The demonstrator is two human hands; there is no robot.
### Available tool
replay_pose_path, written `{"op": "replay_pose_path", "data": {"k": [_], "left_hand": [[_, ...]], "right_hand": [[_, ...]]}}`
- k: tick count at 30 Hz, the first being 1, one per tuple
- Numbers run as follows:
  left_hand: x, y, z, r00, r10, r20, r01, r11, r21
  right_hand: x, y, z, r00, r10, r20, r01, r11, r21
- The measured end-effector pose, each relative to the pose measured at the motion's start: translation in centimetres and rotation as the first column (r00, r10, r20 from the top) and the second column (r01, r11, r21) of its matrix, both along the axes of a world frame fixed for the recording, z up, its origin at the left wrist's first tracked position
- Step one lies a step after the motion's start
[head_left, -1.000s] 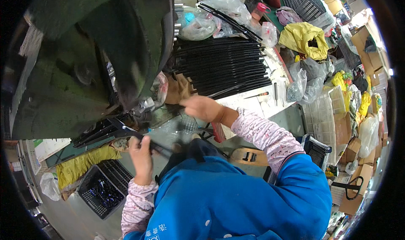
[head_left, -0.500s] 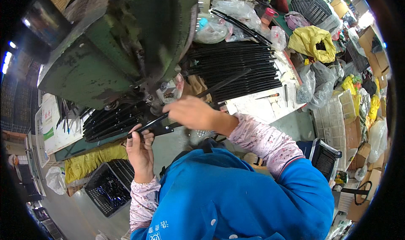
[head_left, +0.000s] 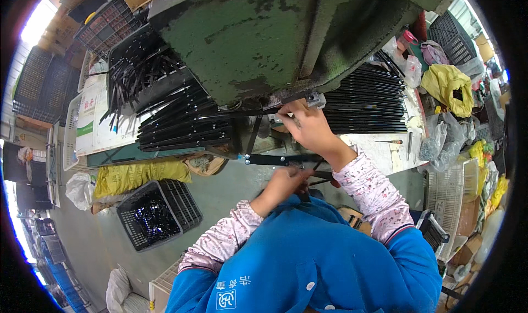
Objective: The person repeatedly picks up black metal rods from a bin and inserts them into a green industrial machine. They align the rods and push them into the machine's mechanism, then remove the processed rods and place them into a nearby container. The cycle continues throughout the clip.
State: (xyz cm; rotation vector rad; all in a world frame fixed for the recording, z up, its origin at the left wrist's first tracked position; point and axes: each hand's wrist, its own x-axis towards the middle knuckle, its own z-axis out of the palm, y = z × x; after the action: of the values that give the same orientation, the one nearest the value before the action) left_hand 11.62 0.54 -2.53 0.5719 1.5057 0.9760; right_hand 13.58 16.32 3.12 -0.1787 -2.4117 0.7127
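My right hand (head_left: 309,127) is closed round a long thin black metal strip (head_left: 236,114), lying roughly level just under the green machine (head_left: 247,43). Its fingers are close to a small metal block (head_left: 315,100) below the machine head. Lower down, in front of my chest, my left hand (head_left: 283,187) has its fingers drawn together. Dark bars lie near its fingertips, but what it pinches cannot be made out. Just above the left hand, a black bar with holes (head_left: 267,159) sticks out toward the left.
Black strips (head_left: 184,118) are piled on the bench left of the machine; rows of black rods (head_left: 366,101) lie to the right beside a screwdriver (head_left: 389,141). A black crate (head_left: 159,214) and yellow sack (head_left: 143,178) are on the left. White crates (head_left: 451,197) stand right.
My left hand has left the strip's left end and come down toward my chest. My right hand is now up by the metal block. The view has swung left.
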Motion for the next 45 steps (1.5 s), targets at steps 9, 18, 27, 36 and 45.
{"op": "replay_pose_path", "data": {"k": [9, 18, 27, 36, 45], "left_hand": [[-1.4, 1.0, -1.0, 0.737, 0.502, 0.453, -0.607, 0.785, 0.119], [-4.3, 1.3, -0.4, 0.895, 0.381, 0.233, -0.441, 0.834, 0.331], [-1.6, 2.5, -2.0, 0.701, 0.256, 0.666, -0.592, 0.729, 0.344], [-1.6, 2.8, 0.4, 0.657, 0.410, 0.632, -0.716, 0.601, 0.355], [-10.2, -5.2, 2.3, 0.508, 0.679, 0.530, -0.852, 0.308, 0.423]], "right_hand": [[-0.9, -0.6, -0.8, 0.987, -0.076, 0.141, 0.066, 0.995, 0.068], [-0.9, -2.3, 0.5, 0.992, -0.087, 0.096, 0.083, 0.995, 0.050], [0.7, -3.4, -0.6, 0.978, -0.197, -0.066, 0.203, 0.974, 0.096], [2.2, -4.5, 0.9, 0.972, -0.178, -0.156, 0.168, 0.983, -0.073], [0.4, -3.5, 1.8, 0.957, -0.290, 0.032, 0.286, 0.913, -0.290]]}}
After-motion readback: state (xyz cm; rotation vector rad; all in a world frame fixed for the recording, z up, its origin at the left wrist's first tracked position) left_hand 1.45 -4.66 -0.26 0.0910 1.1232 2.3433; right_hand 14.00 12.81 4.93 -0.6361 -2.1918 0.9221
